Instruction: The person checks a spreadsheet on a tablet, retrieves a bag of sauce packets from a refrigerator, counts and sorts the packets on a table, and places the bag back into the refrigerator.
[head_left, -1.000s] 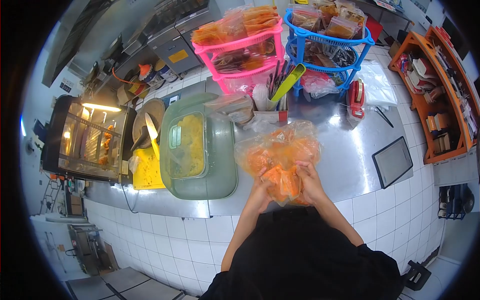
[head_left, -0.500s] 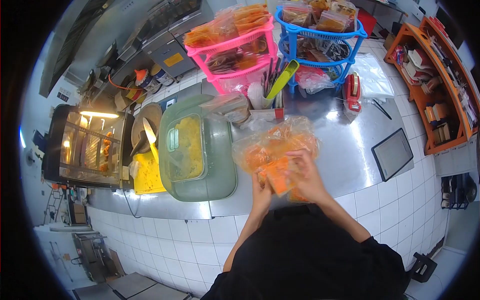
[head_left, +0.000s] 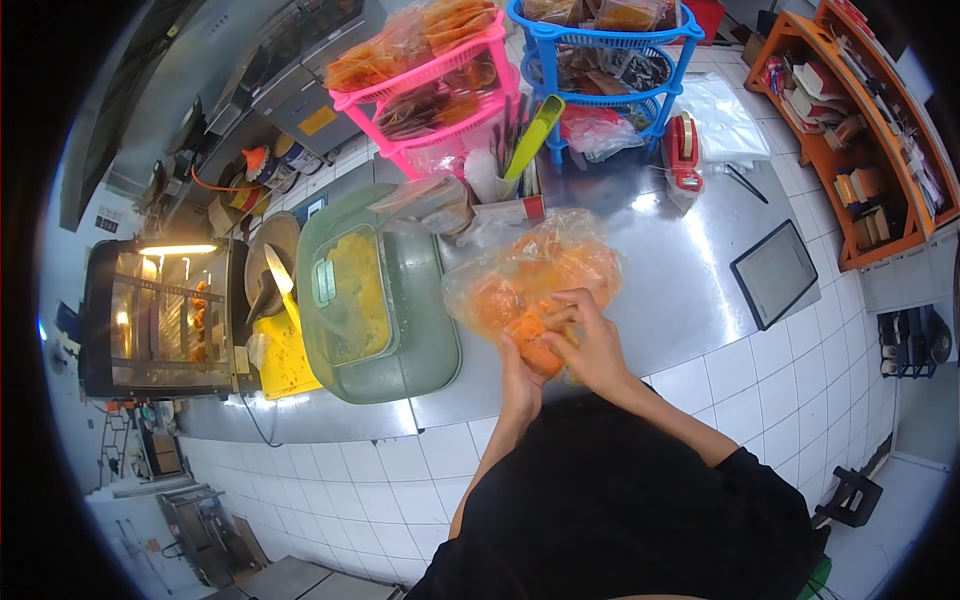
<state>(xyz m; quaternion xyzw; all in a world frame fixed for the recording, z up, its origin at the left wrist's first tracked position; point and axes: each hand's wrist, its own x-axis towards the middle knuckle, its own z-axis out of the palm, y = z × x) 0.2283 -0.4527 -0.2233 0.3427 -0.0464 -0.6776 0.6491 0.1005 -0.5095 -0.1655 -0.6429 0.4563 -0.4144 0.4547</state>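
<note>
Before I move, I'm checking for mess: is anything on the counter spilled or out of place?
The yellow board looks messy, dotted with bits or stains; a knife slants at its edge. No spill is evident.

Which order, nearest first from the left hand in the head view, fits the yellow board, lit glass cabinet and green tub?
1. Green tub, left of the left hand
2. Yellow board, left of the tub
3. Lit glass cabinet, leftmost

head cam | worn on head | faces forward and down | hands fairly near, room edges wide | single view
</note>
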